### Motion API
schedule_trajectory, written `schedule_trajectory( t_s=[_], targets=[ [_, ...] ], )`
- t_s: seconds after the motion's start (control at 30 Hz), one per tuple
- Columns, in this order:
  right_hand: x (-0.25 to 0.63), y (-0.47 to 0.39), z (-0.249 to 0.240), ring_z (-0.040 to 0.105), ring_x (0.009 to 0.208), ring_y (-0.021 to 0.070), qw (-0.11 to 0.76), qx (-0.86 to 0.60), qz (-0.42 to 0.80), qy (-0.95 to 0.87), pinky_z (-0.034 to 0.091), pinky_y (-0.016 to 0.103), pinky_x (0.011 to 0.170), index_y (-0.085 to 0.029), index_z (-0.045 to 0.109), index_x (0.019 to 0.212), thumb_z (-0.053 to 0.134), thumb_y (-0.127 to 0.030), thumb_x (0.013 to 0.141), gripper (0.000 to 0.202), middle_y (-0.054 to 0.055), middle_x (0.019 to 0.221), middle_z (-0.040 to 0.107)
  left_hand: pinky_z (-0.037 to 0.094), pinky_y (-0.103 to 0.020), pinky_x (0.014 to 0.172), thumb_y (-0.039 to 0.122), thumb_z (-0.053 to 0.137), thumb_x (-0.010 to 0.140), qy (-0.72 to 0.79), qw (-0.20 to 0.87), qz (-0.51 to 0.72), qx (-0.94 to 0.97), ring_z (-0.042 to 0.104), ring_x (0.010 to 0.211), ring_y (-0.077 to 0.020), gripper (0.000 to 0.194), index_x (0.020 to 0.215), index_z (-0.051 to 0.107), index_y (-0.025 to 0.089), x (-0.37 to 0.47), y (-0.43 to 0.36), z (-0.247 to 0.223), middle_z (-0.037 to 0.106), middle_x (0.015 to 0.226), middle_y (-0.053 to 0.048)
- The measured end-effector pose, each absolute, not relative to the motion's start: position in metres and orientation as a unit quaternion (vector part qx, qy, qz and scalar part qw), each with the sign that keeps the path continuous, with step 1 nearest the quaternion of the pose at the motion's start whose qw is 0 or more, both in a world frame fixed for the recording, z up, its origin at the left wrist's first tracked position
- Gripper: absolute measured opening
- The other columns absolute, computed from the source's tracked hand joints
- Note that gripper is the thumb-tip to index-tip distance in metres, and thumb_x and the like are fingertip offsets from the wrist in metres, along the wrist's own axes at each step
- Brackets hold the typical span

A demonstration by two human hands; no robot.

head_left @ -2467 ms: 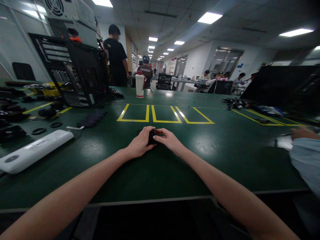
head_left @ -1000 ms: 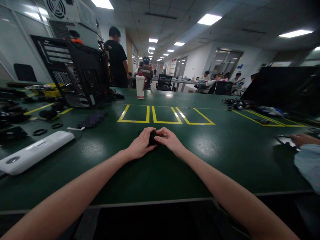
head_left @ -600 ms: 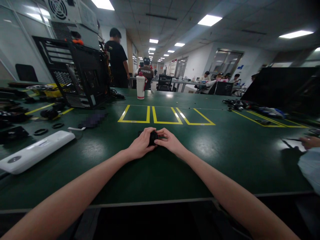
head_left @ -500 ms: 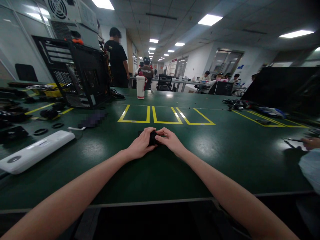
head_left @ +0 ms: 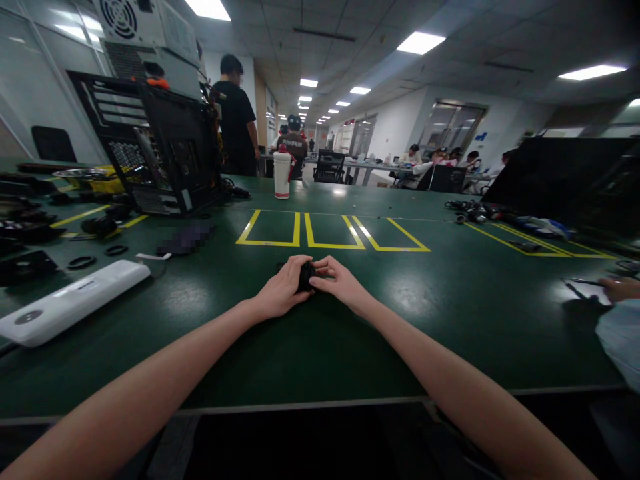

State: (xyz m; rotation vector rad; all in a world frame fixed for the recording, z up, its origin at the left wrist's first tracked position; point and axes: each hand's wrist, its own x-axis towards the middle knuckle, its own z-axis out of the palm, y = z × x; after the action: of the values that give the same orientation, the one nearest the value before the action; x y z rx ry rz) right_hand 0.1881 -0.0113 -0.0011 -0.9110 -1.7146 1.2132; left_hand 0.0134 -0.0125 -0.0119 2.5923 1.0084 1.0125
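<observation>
Both my hands meet around a small black part (head_left: 305, 276) low over the green table (head_left: 320, 347). My left hand (head_left: 284, 288) wraps it from the left, with fingers over its top and thumb below. From the right, my right hand (head_left: 340, 281) pinches its edge between thumb and fingertips. Much of the part is covered by my fingers, so its kind cannot be made out. Just beyond my hands, yellow tape outlines (head_left: 335, 245) mark the tabletop.
At left stand a black computer case (head_left: 145, 143) and a white elongated device (head_left: 75, 303), with black rings (head_left: 81, 263) and dark parts nearby. A white cup (head_left: 282, 175) is at the back. Cables (head_left: 473, 210) lie right. Another person's hand (head_left: 620, 289) holds a pen-like tool at far right.
My hands stay in nearly the same place around the black part, with only slight finger movement. The other person's hand at far right has shifted a little.
</observation>
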Motion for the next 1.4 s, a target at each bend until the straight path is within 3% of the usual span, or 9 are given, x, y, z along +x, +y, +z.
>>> schedule_trajectory(
  t_s=[0.1,0.3,0.47,0.63,0.87,1.07,1.23,1.4],
  targets=[
    [0.1858,-0.0131,0.0016,0.055,0.087,0.0156,0.421,-0.366,0.471,-0.684,0.045,0.036,0.079,-0.02,0.051,0.087,0.061,-0.032,0.069,0.023,0.001,0.089,0.056,0.041,-0.045,0.09,0.024,0.057,0.072,0.338,0.091,0.34,0.873,0.041,0.111,-0.0255,0.06,0.122,0.024,0.022,0.0139,-0.0133,-0.0108,0.036,0.119,-0.01],
    [0.1857,-0.0136,0.0025,0.056,0.089,0.0154,0.408,-0.39,0.491,-0.664,0.043,0.036,0.084,-0.018,0.052,0.098,0.062,-0.028,0.067,0.034,0.005,0.099,0.056,0.041,-0.044,0.09,0.024,0.058,0.072,0.343,0.098,0.336,0.872,0.042,0.11,-0.0249,0.06,0.122,0.023,0.022,0.0134,-0.013,-0.0115,0.036,0.119,-0.009],
    [0.1893,-0.0104,-0.0023,0.056,0.089,0.0151,0.402,-0.357,0.506,-0.675,0.045,0.036,0.082,-0.022,0.049,0.093,0.07,-0.024,0.059,0.04,0.001,0.095,0.054,0.041,-0.044,0.09,0.023,0.057,0.071,0.343,0.103,0.336,0.871,0.041,0.11,-0.0252,0.059,0.121,0.025,0.022,0.0131,-0.0127,-0.0115,0.036,0.119,-0.01],
    [0.1873,-0.0116,-0.0015,0.055,0.087,0.015,0.419,-0.365,0.482,-0.678,0.045,0.035,0.08,-0.022,0.051,0.088,0.062,-0.035,0.068,0.027,0.001,0.091,0.056,0.04,-0.045,0.091,0.024,0.058,0.072,0.342,0.099,0.337,0.872,0.041,0.111,-0.0253,0.06,0.121,0.024,0.022,0.0136,-0.0137,-0.0104,0.036,0.119,-0.01],
    [0.1865,-0.0113,-0.0018,0.055,0.089,0.0159,0.411,-0.384,0.486,-0.669,0.043,0.037,0.083,-0.02,0.052,0.099,0.06,-0.034,0.07,0.034,0.004,0.097,0.056,0.041,-0.044,0.091,0.024,0.058,0.072,0.343,0.096,0.341,0.87,0.042,0.11,-0.0247,0.061,0.122,0.024,0.022,0.0137,-0.0133,-0.0117,0.036,0.119,-0.009],
    [0.1894,-0.0101,-0.002,0.054,0.092,0.016,0.414,-0.346,0.501,-0.677,0.045,0.034,0.08,-0.021,0.051,0.092,0.069,-0.024,0.06,0.037,0.001,0.092,0.055,0.041,-0.044,0.091,0.023,0.058,0.072,0.348,0.091,0.334,0.871,0.041,0.111,-0.0249,0.06,0.122,0.024,0.021,0.0133,-0.0122,-0.013,0.035,0.12,-0.01],
    [0.1873,-0.0133,0.0009,0.055,0.087,0.0148,0.42,-0.369,0.486,-0.672,0.044,0.035,0.08,-0.021,0.052,0.088,0.061,-0.034,0.068,0.026,0.001,0.091,0.057,0.042,-0.045,0.088,0.025,0.058,0.072,0.347,0.1,0.335,0.87,0.042,0.11,-0.025,0.06,0.122,0.023,0.023,0.0129,-0.0132,-0.0118,0.035,0.12,-0.009],
    [0.1861,-0.0132,0.0014,0.055,0.09,0.0155,0.42,-0.381,0.483,-0.667,0.044,0.035,0.082,-0.02,0.052,0.096,0.061,-0.031,0.068,0.031,0.003,0.095,0.057,0.042,-0.045,0.088,0.025,0.058,0.072,0.347,0.098,0.336,0.87,0.042,0.109,-0.0251,0.06,0.122,0.023,0.023,0.0135,-0.0127,-0.0117,0.036,0.119,-0.01]
  ],
)
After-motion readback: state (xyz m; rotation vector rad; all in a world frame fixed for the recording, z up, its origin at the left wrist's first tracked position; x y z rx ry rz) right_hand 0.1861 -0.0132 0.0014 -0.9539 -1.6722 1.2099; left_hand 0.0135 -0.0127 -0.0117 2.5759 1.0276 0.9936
